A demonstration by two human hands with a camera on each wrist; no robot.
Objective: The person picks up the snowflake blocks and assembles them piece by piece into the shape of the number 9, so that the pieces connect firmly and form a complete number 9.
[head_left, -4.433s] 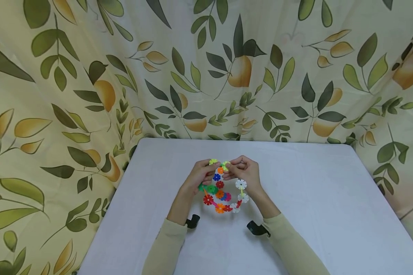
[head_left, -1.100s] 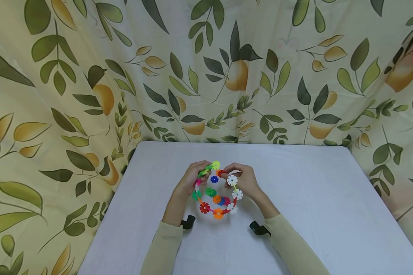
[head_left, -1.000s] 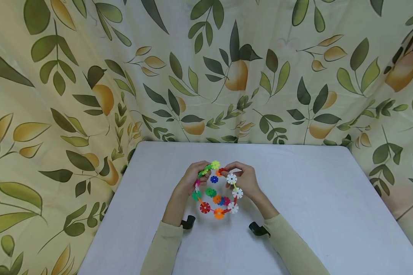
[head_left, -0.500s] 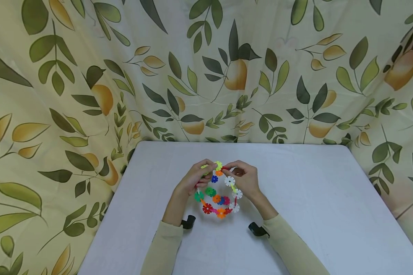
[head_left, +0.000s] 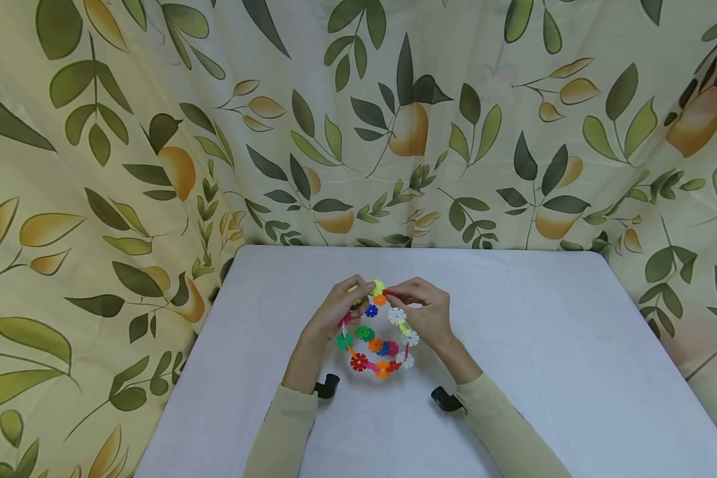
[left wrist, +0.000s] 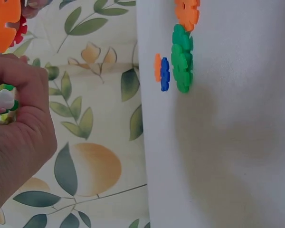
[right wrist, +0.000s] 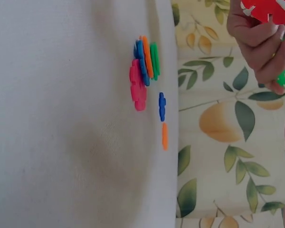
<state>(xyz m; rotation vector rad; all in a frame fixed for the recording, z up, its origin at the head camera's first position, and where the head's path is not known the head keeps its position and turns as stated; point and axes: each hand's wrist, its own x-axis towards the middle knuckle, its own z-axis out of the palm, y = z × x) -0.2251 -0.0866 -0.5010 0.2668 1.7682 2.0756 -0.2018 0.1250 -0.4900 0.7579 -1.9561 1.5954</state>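
Observation:
A looped chain of colourful slotted flower discs hangs between the two hands, with a red disc [head_left: 358,362], an orange disc [head_left: 382,369] and a white disc [head_left: 397,315] along it. My left hand [head_left: 339,309] pinches the chain by its yellow discs; one yellow disc [head_left: 378,287] sticks out at the fingertips. Facing it, my right hand [head_left: 427,309] pinches a red disc [head_left: 388,292], mostly covered by fingers. The yellow and red discs meet edge to edge in the head view. The left wrist view shows curled left fingers [left wrist: 31,90] around the chain.
Loose discs lie on the white table [head_left: 514,332] beneath the chain: a green disc [head_left: 365,333], an orange disc [head_left: 375,345], a pink disc [head_left: 392,348] and a blue disc [head_left: 371,310] among them. A leaf-patterned curtain [head_left: 358,133] stands behind the table.
Earlier both hands worked at the yellow discs while a red disc lay on the table. That spot is now bare, and my right hand holds a red disc, brought close against the yellow one.

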